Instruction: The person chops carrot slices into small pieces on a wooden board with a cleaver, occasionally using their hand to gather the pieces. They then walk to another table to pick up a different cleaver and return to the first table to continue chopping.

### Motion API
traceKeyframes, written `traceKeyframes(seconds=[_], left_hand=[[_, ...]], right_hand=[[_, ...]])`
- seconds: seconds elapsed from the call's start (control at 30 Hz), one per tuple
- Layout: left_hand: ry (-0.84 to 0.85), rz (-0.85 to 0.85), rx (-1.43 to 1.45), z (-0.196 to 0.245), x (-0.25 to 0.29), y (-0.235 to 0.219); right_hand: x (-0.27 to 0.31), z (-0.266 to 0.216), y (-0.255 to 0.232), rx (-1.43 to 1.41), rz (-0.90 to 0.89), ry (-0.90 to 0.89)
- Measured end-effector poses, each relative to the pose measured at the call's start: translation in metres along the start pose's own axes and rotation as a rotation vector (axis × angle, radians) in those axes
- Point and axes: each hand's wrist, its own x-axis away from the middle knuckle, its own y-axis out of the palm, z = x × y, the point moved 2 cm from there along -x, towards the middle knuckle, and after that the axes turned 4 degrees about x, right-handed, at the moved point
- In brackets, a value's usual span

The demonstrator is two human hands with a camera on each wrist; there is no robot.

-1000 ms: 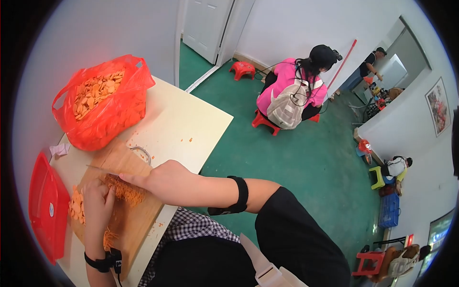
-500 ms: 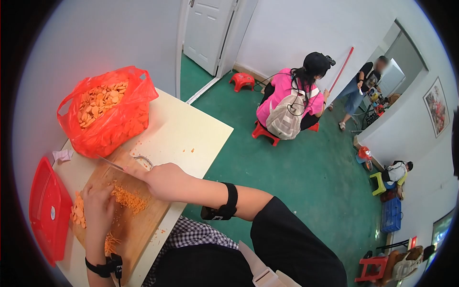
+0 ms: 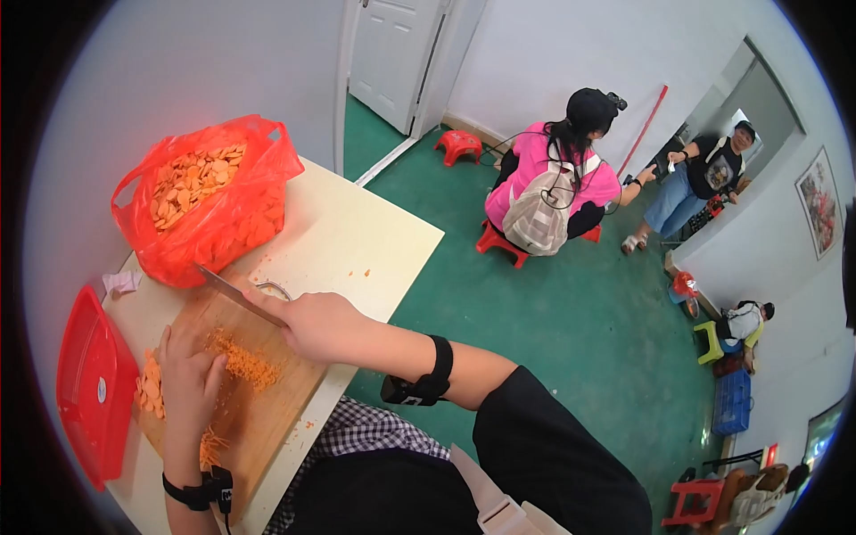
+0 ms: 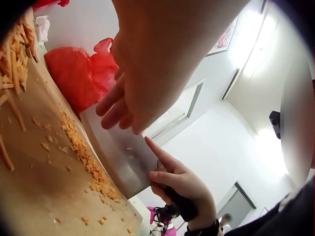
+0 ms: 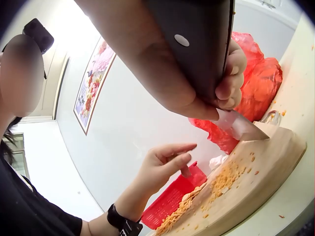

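Note:
My right hand [image 3: 316, 325] grips the dark handle of a cleaver [image 4: 120, 152], index finger laid along its broad blade. In the head view the blade reaches from that hand toward the red bag, over the far end of the wooden cutting board [image 3: 259, 432]. Finely chopped orange bits, like carrot [image 3: 248, 364], lie on the board between my hands. My left hand [image 3: 190, 379] holds nothing, its fingers loosely bent close over the board. Thin orange strips [image 3: 212, 448] lie by the left wrist, and flat slices [image 3: 148, 390] along the board's left edge.
A red plastic bag [image 3: 259, 209] of orange slices stands behind the board. Left of it are a red plastic basket [image 3: 94, 392] and a crumpled tissue [image 3: 121, 283]. Across the green floor, a person in pink [image 3: 544, 192] sits on a red stool; another person [image 3: 704, 178] stands by the doorway.
My right hand has swung the cleaver away from the left fingers, toward the bag. The left fingers have loosened from a curl. Across the room, a standing person has come nearer the seated one.

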Motion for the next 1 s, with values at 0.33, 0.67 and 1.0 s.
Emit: traceKeyframes(seconds=[0.33, 0.67, 1.0], left_hand=[[-0.138, -0.096, 0.163, -0.012, 0.007, 0.009], [-0.186, -0.179, 0.146, -0.004, 0.013, 0.023], [-0.067, 0.069, 0.091, -0.011, 0.02, -0.002]], right_hand=[[-0.004, -0.006, -0.005, 0.003, -0.11, 0.083], [0.002, -0.011, -0.005, -0.095, 0.003, 0.083], [0.003, -0.011, -0.007, -0.074, -0.02, 0.106]])
